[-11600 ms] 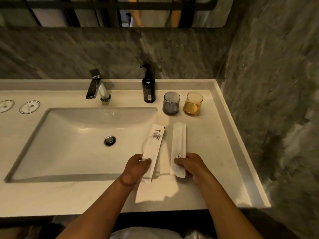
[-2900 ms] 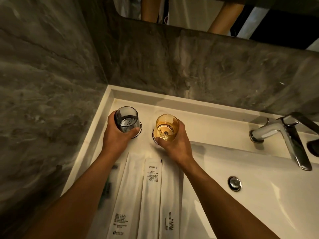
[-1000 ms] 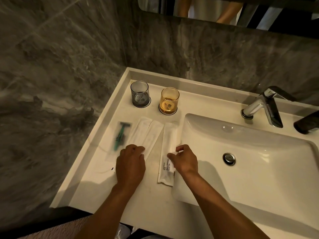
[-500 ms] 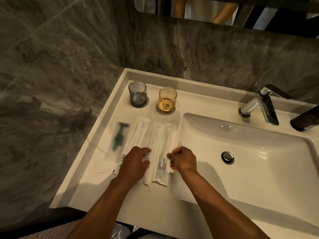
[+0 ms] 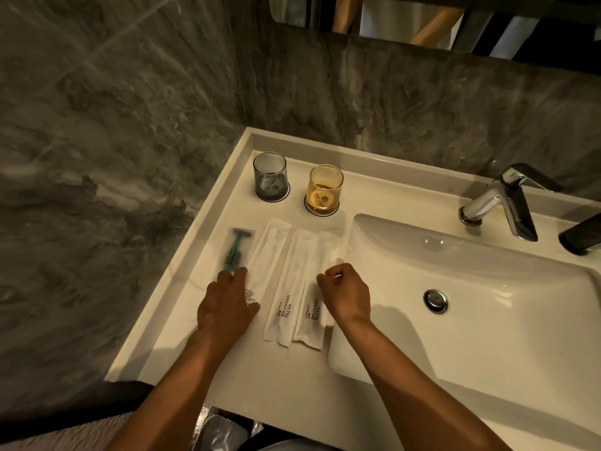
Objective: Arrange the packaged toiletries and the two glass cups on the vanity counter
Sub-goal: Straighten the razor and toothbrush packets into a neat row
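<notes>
On the white vanity counter (image 5: 227,203) a grey glass cup (image 5: 270,175) and an amber glass cup (image 5: 325,189) stand upright on round coasters at the back. In front of them lie a green razor in a clear packet (image 5: 235,249) and three long white packets side by side: the left one (image 5: 268,255), a middle one marked BRUSHING TEETH (image 5: 287,288) and a right one (image 5: 317,317). My left hand (image 5: 227,304) lies flat with fingers on the left packet's near end. My right hand (image 5: 346,292) is curled, its fingertips pinching the right packet's edge.
The sink basin (image 5: 471,307) with its drain (image 5: 435,300) fills the right side. A chrome faucet (image 5: 500,206) and a dark bottle (image 5: 582,237) stand behind it. Grey marble walls close in the left and back; the counter's front edge is near my body.
The white packets, overlapping half a second ago, now lie spread apart in a row. My left hand has slid left to the leftmost packet; my right hand stays at the right packet.
</notes>
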